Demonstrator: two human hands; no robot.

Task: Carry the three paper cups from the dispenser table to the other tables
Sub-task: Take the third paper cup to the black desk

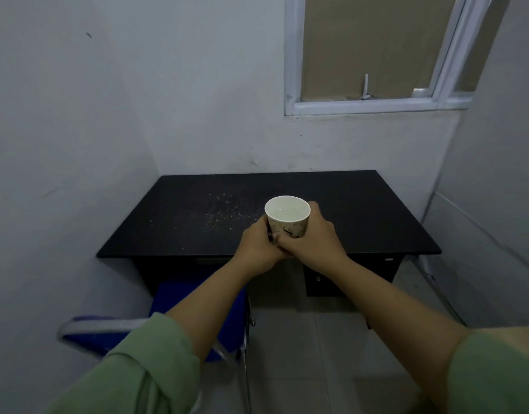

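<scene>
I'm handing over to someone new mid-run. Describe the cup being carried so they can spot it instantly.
Find the black desk in the corner under the window. Just in front of its near edge, both hands, left hand and right hand, wrap a paper cup held upright. It is the only cup in view: white inside, printed pattern outside, pale against the dark desktop.

No text can be read anywhere; the paper cup [288,220] near the frame centre carries only a dark printed pattern, too blurred.
</scene>
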